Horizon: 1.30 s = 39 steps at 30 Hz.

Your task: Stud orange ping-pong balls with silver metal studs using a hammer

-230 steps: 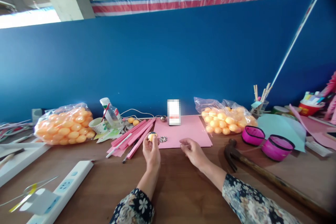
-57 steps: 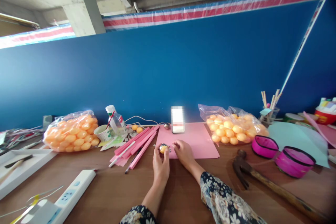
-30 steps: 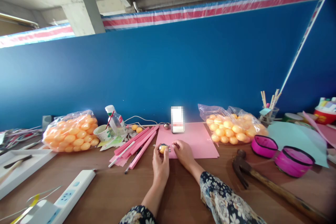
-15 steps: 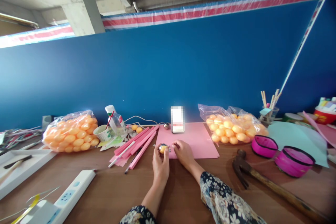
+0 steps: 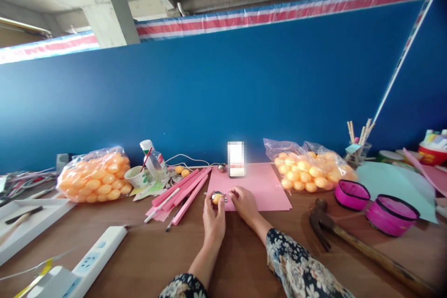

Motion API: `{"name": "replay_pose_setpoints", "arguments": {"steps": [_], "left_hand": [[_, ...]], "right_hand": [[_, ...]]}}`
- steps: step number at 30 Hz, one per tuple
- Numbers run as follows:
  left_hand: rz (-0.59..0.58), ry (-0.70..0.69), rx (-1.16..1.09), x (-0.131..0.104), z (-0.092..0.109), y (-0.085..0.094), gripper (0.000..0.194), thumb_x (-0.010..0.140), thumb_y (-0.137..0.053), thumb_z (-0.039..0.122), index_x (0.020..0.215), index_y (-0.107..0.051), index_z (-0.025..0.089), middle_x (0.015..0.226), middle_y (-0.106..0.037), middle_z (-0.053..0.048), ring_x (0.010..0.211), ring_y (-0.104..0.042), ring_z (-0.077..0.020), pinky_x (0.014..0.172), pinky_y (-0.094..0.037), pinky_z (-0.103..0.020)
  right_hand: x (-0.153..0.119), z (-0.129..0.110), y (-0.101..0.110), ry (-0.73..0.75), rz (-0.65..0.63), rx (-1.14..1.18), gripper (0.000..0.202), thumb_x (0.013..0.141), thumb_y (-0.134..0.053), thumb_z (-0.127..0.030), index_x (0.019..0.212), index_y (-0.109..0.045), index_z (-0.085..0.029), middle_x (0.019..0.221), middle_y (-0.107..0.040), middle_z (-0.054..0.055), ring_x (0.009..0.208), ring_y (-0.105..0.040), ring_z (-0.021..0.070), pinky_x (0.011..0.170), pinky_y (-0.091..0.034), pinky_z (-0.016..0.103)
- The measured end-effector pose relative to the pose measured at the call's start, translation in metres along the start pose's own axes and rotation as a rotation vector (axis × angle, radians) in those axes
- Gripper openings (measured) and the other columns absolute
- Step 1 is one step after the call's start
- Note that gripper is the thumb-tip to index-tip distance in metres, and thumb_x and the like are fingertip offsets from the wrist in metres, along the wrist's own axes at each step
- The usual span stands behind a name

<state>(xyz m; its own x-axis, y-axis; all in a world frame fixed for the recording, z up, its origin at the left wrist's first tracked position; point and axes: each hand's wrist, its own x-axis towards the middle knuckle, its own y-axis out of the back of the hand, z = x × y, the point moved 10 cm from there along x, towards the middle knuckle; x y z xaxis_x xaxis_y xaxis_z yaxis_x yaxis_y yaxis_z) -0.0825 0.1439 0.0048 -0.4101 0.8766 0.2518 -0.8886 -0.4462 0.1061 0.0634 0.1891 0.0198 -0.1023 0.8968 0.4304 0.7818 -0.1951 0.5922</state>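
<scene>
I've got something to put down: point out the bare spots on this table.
Bare tabletop shows between the power strip and left forearm, and between the right sleeve and hammer. The pink sheet is bare right of the right hand. Crowded: back left, with the ball bag, bottle, cup and pink strips; right, with the magenta bands and blue sheet.
</scene>
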Motion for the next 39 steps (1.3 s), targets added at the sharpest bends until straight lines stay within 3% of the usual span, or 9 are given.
{"name": "replay_pose_setpoints", "arguments": {"steps": [39], "left_hand": [[0.009, 0.004, 0.005, 0.0002, -0.0013, 0.0006, 0.046, 0.073, -0.055, 0.041, 0.112, -0.05, 0.017, 0.097, -0.063, -0.011, 0.087, -0.061, -0.0216, 0.08, -0.045, -0.037]], "right_hand": [[0.0009, 0.0004, -0.0001, 0.002, 0.005, -0.004, 0.019, 0.08, -0.042, -0.024, 0.078, -0.061, -0.02, 0.077, -0.064, 0.002, 0.072, -0.057, 0.0152, 0.063, -0.038, 0.022]]}}
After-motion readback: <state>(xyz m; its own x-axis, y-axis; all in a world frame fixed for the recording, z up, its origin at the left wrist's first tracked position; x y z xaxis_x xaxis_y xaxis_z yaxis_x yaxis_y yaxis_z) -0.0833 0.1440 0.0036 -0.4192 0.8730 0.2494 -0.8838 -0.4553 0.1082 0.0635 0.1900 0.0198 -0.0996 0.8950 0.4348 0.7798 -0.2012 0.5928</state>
